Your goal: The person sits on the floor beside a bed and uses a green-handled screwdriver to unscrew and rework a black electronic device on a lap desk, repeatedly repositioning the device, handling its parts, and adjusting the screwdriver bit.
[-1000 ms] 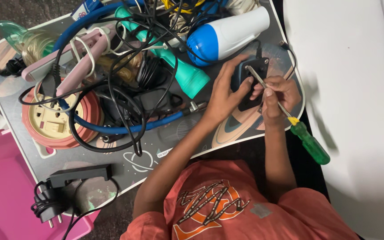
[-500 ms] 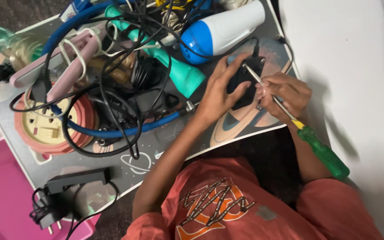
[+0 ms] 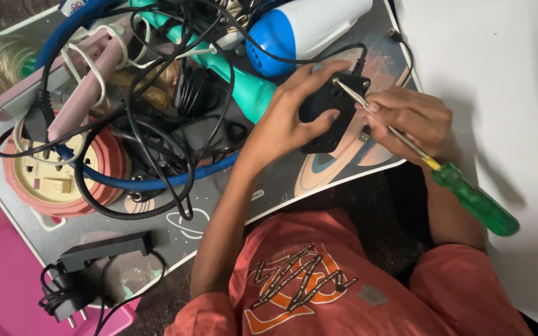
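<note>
No packages, signs or screens are visible. The only label-like item is a small white oblong tag (image 3: 257,195) printed on the grey illustrated mat (image 3: 319,174), near the mat's lower edge, just beside the forearm that crosses it; its marking is too small to resolve.

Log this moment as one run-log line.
left hand: grips black adapter | right hand: holds green-handled screwdriver, tip on adapter | board: tangled cables

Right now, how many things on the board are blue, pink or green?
Blue: 2, the hair dryer's blue back and the blue hose
Pink: 1, the hair straightener
Green: 1, the screwdriver handle by the right hand
Total: 4
</note>
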A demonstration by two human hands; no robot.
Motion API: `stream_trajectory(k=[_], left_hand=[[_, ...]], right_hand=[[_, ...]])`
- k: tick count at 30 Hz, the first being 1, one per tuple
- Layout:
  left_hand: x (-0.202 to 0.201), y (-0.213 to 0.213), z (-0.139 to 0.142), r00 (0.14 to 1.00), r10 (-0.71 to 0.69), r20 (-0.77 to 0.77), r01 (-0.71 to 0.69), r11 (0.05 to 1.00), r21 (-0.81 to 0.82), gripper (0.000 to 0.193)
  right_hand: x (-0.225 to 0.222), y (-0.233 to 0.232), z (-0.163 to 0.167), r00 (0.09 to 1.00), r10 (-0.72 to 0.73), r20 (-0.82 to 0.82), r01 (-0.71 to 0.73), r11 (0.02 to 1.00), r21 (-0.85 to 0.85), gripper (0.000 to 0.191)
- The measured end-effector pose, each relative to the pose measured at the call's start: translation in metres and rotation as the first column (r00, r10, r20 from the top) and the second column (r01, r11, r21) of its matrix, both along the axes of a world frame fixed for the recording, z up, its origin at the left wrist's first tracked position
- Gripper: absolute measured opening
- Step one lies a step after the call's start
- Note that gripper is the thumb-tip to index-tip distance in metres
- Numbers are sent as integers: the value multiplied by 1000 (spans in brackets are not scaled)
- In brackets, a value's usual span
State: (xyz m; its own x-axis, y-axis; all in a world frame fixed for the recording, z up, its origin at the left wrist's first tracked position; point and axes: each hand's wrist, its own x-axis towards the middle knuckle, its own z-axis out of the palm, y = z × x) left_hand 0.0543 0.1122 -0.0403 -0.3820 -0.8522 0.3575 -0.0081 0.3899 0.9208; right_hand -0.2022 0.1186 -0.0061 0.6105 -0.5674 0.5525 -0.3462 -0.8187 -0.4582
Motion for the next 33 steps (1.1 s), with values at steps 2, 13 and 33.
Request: stream_trajectory(k=[2,13,33], left_hand=[[0,2,5,1000,0,3,0,1000,-19,64],[-12,4,6,980,154,-126,-167,981,-97,52],[-16,6,-8,948,236,-211,-245,969,-19,56]], right_hand=[[-2,4,7,998,-23,-54,22,1000,-17,16],[45,30,-65,733,-279,620,141,955,262,26],[57,33,-63,590,-396,703,281,918,280,26]])
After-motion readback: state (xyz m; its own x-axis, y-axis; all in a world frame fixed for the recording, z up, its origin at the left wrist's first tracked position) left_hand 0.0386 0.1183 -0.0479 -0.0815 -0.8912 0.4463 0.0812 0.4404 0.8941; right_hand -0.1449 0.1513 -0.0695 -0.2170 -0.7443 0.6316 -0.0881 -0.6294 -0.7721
